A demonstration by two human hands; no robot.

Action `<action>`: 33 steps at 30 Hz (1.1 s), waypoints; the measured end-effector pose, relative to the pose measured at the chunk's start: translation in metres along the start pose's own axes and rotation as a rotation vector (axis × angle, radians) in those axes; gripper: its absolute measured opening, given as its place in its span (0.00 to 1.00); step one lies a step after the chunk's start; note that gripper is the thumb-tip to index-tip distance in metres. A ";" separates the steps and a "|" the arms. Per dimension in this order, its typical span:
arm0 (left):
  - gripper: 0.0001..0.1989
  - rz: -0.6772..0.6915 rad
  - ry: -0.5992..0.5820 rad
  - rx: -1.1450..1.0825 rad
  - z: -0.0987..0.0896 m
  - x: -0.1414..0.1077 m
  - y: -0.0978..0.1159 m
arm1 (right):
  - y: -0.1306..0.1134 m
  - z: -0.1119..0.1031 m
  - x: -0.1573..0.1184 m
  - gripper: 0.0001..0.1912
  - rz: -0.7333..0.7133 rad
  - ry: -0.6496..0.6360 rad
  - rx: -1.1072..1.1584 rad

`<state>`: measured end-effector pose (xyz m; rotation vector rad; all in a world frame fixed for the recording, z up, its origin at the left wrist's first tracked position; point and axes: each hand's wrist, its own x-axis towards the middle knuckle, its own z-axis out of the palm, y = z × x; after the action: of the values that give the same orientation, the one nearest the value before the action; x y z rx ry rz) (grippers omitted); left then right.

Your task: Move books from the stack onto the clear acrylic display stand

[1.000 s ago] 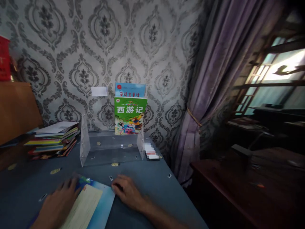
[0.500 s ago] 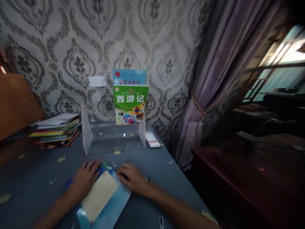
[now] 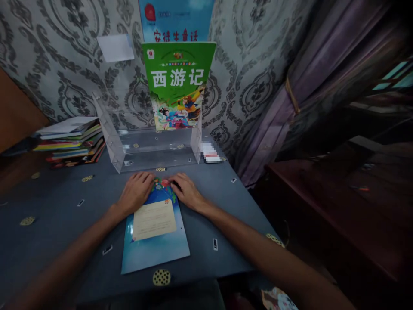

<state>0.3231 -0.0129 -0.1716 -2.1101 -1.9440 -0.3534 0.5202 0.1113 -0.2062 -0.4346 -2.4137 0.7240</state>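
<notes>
A blue book [image 3: 158, 247] with a cream text panel lies face up on the table, its top edge away from me. My left hand [image 3: 137, 191] covers its upper left corner, fingers bent over the edge. Around the upper right corner, my right hand [image 3: 186, 191] is closed, with the thumb near a red flower picture. Just beyond my hands stands a clear acrylic rack [image 3: 112, 142]. In its back tiers, a green book [image 3: 179, 92] with white Chinese characters leans upright, and a blue book [image 3: 177, 21] rises behind it.
A stack of books [image 3: 72, 140] sits at the left by the wall. A pixelated white item [image 3: 211, 153] lies right of the rack. The patterned tablecloth [image 3: 80, 232] ends near me and at the right, where a dark red piece of furniture [image 3: 316, 206] and a purple curtain [image 3: 267, 125] stand.
The book on the table has turned from slanted to nearly straight, with both hands at its top corners. My view has tipped down and closer to the rack.
</notes>
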 end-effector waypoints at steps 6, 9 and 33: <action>0.23 -0.216 -0.057 0.060 -0.013 -0.069 0.018 | 0.003 0.005 -0.001 0.11 -0.016 -0.036 0.014; 0.25 -0.207 -0.042 0.021 -0.004 -0.088 0.023 | 0.004 0.005 -0.001 0.12 -0.012 -0.052 -0.010; 0.23 -0.066 -0.142 0.007 0.005 -0.027 -0.002 | -0.013 -0.007 0.031 0.18 -0.072 -0.215 -0.006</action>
<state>0.3187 -0.0358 -0.1856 -2.1228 -2.0943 -0.2143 0.4980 0.1177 -0.1804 -0.2833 -2.6172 0.7657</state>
